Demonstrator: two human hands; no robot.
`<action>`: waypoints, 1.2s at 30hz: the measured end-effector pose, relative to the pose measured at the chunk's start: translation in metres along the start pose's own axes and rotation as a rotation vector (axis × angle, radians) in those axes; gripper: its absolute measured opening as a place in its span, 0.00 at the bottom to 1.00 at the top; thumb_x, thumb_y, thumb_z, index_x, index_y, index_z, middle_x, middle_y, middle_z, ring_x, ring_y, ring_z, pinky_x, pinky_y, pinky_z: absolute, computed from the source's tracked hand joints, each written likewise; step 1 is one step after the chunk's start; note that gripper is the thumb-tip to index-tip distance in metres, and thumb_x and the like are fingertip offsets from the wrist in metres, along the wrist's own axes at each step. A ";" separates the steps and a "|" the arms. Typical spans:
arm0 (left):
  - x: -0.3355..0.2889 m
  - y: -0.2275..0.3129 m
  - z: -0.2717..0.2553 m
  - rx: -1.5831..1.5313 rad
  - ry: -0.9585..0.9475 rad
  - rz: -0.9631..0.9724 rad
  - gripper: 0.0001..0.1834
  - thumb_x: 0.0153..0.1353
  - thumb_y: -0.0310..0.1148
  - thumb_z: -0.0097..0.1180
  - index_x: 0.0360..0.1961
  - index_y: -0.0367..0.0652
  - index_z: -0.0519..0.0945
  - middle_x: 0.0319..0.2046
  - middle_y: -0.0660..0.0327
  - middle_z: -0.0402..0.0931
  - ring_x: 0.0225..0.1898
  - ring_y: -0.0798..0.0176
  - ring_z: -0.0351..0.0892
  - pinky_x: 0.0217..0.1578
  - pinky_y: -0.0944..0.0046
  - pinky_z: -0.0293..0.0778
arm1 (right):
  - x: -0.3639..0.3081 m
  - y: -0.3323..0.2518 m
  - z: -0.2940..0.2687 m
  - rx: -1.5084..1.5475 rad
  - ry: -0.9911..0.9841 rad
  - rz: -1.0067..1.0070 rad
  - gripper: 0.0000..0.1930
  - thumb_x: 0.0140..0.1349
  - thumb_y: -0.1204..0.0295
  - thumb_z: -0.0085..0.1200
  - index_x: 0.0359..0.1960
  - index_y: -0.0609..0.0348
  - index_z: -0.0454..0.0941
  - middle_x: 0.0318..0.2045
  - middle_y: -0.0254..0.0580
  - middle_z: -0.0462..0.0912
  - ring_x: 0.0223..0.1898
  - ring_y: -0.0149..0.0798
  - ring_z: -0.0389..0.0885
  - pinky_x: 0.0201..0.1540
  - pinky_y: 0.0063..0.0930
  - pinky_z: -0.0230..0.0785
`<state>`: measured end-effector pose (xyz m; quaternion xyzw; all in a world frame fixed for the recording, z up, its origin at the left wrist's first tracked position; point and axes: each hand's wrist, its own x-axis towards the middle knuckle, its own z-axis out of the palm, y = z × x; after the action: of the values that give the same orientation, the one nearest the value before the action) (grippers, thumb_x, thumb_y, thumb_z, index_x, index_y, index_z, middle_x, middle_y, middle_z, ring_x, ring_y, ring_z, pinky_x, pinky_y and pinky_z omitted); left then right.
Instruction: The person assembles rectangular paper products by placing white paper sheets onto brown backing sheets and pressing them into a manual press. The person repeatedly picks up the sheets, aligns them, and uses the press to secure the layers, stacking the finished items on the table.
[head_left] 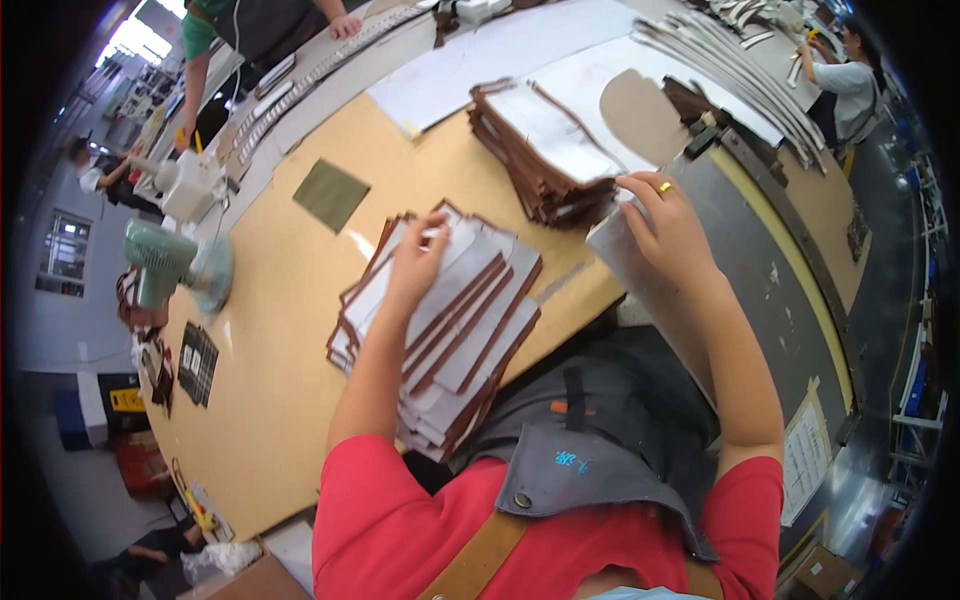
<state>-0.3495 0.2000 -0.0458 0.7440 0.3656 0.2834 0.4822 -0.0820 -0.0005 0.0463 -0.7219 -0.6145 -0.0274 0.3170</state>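
Note:
A fanned pile of white panels with brown edges (470,300) lies at the table's near edge, overlapping in slanted rows. Above its upper part is my left hand (418,258), fingers curled together; a small whitish bit shows at the fingertips, too small to name. Farther right stands a thick stack of similar brown-edged white panels (550,135). My right hand (665,225), with a ring on one finger, reaches its near right corner. There the thumb and fingers close on the edge of the top panel; the fingertips' contact is partly hidden.
A grey metal-topped board (740,260) with a long bar lies at right. Beyond the stack is a beige rounded piece (640,115). An olive square (331,195), a green fan (160,260) and a dark patterned piece (198,362) lie left. Other people work across the table and far right.

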 end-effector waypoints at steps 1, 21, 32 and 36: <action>-0.010 -0.005 -0.018 0.094 0.050 0.012 0.16 0.61 0.34 0.52 0.48 0.38 0.73 0.41 0.57 0.74 0.37 0.66 0.74 0.37 0.69 0.71 | -0.017 -0.008 -0.001 -0.024 -0.015 -0.030 0.13 0.58 0.69 0.52 0.45 0.58 0.74 0.47 0.46 0.75 0.51 0.48 0.71 0.53 0.37 0.63; -0.166 -0.035 -0.089 0.116 0.478 -0.363 0.42 0.58 0.44 0.57 0.64 0.35 0.48 0.50 0.47 0.67 0.47 0.58 0.71 0.48 0.61 0.68 | -0.075 -0.114 0.078 -0.038 -0.358 -0.396 0.20 0.58 0.67 0.50 0.53 0.57 0.69 0.60 0.44 0.63 0.64 0.44 0.57 0.66 0.40 0.47; -0.168 0.047 -0.070 -0.690 0.036 -0.520 0.19 0.66 0.43 0.43 0.54 0.45 0.65 0.41 0.62 0.76 0.38 0.67 0.78 0.34 0.66 0.77 | -0.067 -0.181 0.169 0.569 -0.393 -0.125 0.41 0.56 0.47 0.51 0.63 0.64 0.54 0.61 0.66 0.56 0.64 0.60 0.53 0.65 0.42 0.47; -0.164 0.056 -0.058 -0.769 -0.125 -0.300 0.24 0.67 0.42 0.41 0.62 0.52 0.56 0.52 0.61 0.67 0.47 0.64 0.73 0.37 0.61 0.76 | -0.049 -0.175 0.124 1.105 -0.557 0.158 0.48 0.54 0.44 0.53 0.65 0.67 0.47 0.62 0.67 0.55 0.65 0.54 0.53 0.65 0.35 0.47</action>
<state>-0.4726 0.0807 0.0165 0.4641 0.3073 0.2800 0.7822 -0.2957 0.0252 0.0010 -0.4744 -0.5424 0.5074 0.4725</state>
